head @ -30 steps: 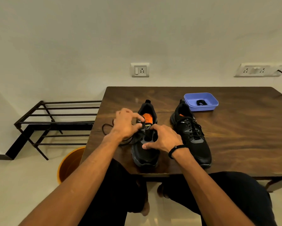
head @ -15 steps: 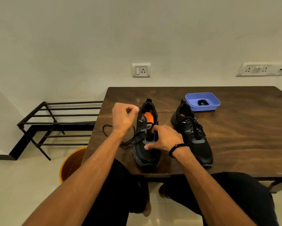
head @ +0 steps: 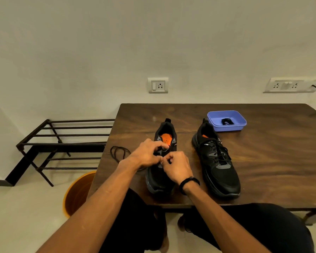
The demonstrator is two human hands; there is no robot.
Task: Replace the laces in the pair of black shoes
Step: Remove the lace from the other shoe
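I record, from the left edge inward: a black metal rack (head: 65, 143) stands on the floor against the wall, just beside the tabletop (head: 263, 170); an orange bucket (head: 76, 194) sits on the floor below the tabletop's near left corner, partly hidden by my left forearm; a loose black lace (head: 118, 154) lies looped near the left edge of the tabletop, one strand running under my left wrist towards the shoe; my left hand (head: 146, 154) is over the eyelet area of the left shoe (head: 161, 181), its fingers curled and its grip closed on the lace at the tongue, as far as the view allows; the left shoe stands upright, toe towards me, its orange insole visible through the open collar; my right hand (head: 177, 167), a dark band at its wrist, is directly beside the left hand and touching it, its grip a narrow pinch with thumb and forefinger on the lace over the same shoe; whether it also holds the eyelet edge I cannot tell; the right shoe (head: 217, 165) stands apart from the first, parallel to it, fully laced; a blue tray (head: 226, 126) rests on the tabletop just behind the right shoe's heel, with a small coiled black lace (head: 225, 121) inside; two wall sockets (head: 158, 85) are mounted above the tabletop, the right-hand one with a cable leading down.
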